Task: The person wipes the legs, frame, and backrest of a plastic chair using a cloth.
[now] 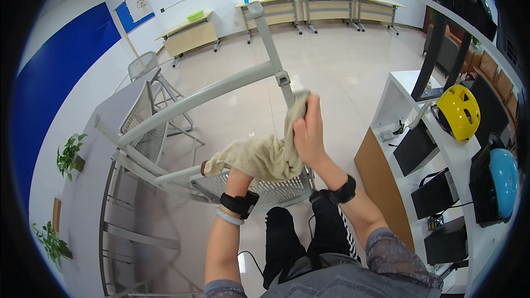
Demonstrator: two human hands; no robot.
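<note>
- Beige cloth, in the head view: it lies bunched at the middle, near the person, against the frame of a grey chair.
- The right hand is clamped on the cloth's upper right end, pressing it to the chair's upright tube.
- The left hand goes in under the cloth's near side; its fingers are hidden, so I cannot tell whether they grip.
- The chair is tilted, 1 tube rising toward the far side; its perforated seat shows just below the cloth, near the person's knees.
- Each wrist wears 1 black band; the left also has 1 pale bracelet.
- At left stands a long grey table, with 2 green plants on its left side.
- At right, a white shelf unit bears 1 yellow helmet and 1 blue helmet.
- Far off, 4 pale tables line the wall; 1 has a green basin.
</note>
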